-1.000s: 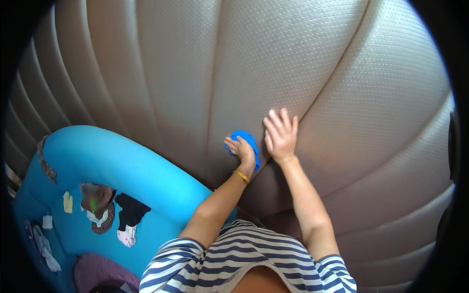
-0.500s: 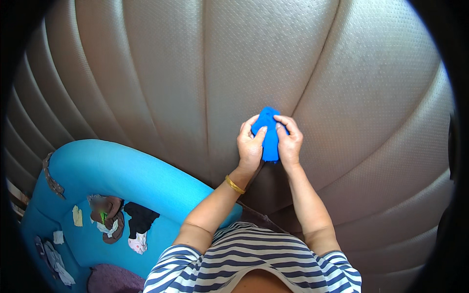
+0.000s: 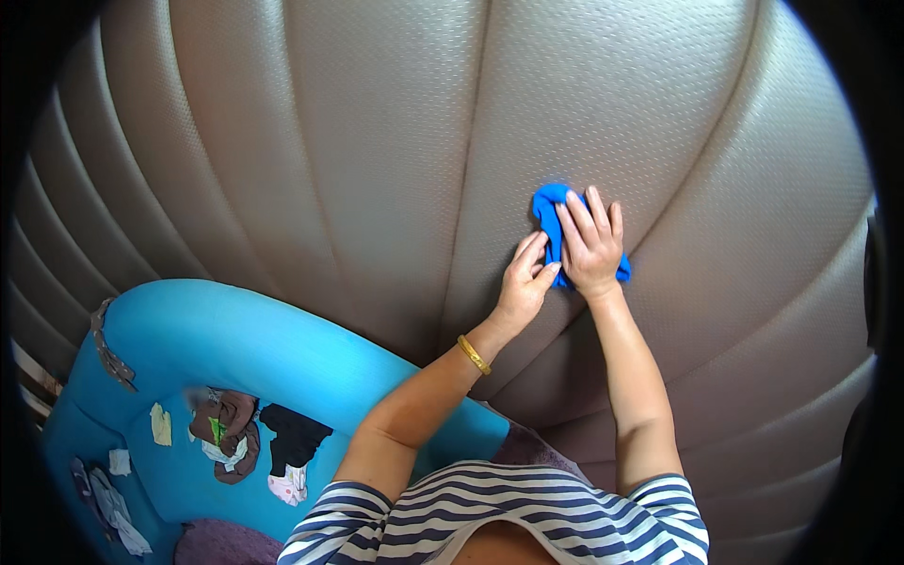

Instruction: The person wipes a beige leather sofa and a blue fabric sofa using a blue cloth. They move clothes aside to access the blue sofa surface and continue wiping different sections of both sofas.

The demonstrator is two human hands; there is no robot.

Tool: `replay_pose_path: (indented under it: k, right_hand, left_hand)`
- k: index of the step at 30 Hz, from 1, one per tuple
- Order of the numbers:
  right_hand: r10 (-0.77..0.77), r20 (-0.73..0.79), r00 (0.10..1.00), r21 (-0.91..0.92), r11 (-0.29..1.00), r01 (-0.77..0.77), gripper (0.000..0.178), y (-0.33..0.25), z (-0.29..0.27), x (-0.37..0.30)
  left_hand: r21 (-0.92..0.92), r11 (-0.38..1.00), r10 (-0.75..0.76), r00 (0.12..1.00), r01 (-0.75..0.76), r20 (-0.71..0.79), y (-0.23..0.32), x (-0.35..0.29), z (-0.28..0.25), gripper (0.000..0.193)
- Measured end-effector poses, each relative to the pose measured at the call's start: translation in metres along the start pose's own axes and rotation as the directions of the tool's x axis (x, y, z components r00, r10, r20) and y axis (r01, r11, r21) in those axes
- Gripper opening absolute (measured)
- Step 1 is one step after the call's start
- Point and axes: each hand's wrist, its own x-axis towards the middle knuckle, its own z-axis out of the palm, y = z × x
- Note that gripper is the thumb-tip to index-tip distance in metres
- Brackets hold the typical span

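A crumpled blue cloth (image 3: 549,209) lies against a taupe padded panel (image 3: 377,141) with long seams. My right hand (image 3: 593,247) rests flat over the cloth, fingers stretched out and pointing up the panel; part of the cloth shows beyond its wrist side. Close beside it, my left hand (image 3: 527,282) has its thumb and fingers closed at the cloth's lower left edge. The stretch of cloth beneath my right palm is hidden.
A bright blue sofa (image 3: 235,315) fills the lower left. On its seat lie a brown garment (image 3: 235,414), a black garment (image 3: 294,435) and a pale yellow cloth (image 3: 161,424). A purple cushion (image 3: 226,544) sits at the bottom edge.
Both hands have moved right with the cloth. Before, they held it bunched between them; now it is spread against the panel with my right hand flat on top.
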Motion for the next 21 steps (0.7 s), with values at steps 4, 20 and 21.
replay_pose_path:
  k: [4,20,21]
  right_hand:
    - [-0.095,0.132,0.987,0.233,0.970,0.062,0.029,-0.033,0.018,-0.031]
    - [0.025,0.249,0.968,0.903,0.356,-0.242,0.034,-0.131,0.023,0.018]
    - [0.039,0.269,0.962,0.912,0.312,-0.267,0.031,-0.129,0.023,0.017]
  left_hand:
    - [-0.277,0.935,-0.240,0.970,0.221,-0.033,-0.019,-0.015,-0.028,0.050]
    - [-0.735,0.621,-0.500,0.860,0.273,-0.103,0.029,-0.012,-0.119,0.048]
    - [-0.713,0.661,-0.486,0.857,0.232,-0.171,0.027,-0.011,-0.115,0.045]
